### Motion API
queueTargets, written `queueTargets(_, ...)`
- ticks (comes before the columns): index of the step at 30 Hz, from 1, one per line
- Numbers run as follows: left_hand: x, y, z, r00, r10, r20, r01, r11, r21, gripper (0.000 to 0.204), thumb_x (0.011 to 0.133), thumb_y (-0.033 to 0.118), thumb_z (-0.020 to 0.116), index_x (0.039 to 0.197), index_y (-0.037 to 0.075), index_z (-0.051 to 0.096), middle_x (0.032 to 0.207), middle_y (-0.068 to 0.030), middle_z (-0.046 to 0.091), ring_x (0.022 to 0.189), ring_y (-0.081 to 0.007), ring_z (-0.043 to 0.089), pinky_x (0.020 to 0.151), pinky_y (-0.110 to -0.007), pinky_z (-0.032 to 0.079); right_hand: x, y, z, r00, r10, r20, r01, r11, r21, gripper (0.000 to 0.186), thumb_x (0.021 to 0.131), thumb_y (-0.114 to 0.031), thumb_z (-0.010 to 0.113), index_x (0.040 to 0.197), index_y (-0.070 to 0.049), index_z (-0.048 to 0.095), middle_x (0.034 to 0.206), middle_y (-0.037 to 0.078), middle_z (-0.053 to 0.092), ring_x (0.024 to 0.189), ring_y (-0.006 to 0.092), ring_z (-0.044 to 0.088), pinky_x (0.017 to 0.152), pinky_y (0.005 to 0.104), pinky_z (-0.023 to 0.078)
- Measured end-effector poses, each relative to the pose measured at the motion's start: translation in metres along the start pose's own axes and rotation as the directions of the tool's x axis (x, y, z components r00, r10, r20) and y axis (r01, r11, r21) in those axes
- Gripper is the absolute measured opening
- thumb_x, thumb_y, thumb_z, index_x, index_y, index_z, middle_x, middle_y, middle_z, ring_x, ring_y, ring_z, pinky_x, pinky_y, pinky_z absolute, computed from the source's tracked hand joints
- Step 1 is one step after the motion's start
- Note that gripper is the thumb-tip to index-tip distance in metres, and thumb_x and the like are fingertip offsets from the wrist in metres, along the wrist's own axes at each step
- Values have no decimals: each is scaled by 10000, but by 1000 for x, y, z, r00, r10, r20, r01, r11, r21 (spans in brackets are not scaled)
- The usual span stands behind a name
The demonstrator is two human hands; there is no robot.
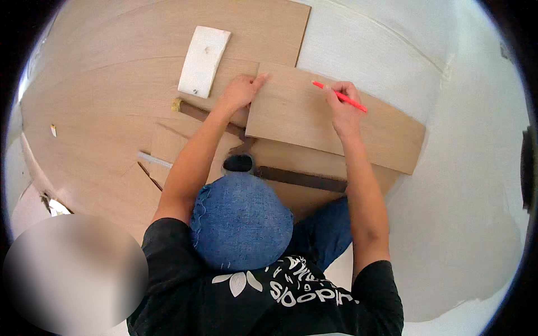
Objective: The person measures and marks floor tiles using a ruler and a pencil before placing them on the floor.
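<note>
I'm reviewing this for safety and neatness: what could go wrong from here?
The left hand touches the plank near its left end, so the far end might swivel. The red pencil in the right hand could slip and leave a stray mark. The dark bar lying close to the denim-covered knee might get knelt on.

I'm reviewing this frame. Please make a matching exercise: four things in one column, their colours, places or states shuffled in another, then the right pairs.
Things:
1. Pencil
2. Oblong pad
3. Board
4. Left hand

Colours, places, states:
A. White, lying to the left of the left hand
B. At the board's left end
C. Red, held in the right hand
D. Light brown, lying beneath the pencil

Pairs: 1-C, 2-A, 3-D, 4-B
</note>
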State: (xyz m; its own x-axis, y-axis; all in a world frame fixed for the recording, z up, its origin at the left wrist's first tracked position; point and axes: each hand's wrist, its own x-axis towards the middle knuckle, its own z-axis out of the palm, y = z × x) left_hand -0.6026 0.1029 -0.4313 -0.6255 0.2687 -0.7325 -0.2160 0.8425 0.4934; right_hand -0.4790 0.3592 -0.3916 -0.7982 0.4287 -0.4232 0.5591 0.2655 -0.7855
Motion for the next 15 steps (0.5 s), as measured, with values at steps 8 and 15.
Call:
queueTargets(8,-2,8,-1,996,-47,73,50,998,-35,773,1021,627,485,790,-73,717,662,-176,674,604,-281,686,635,-406,559,68,12,46,988,-55,142,3,938,346,207,893,-157,690,1032,-5,662,928,45,681,840,113,601,758,281,509)
queueTargets(15,-1,6,0,993,-75,94,81,994,-71,746,1020,622,505,856,-69,731,648,-163,668,600,-239,685,578,-369,561,76,19,44,981,-120,153,94,982,165,143,844,-154,679,874,-25,625,745,20,618,703,99,549,647,280,475)
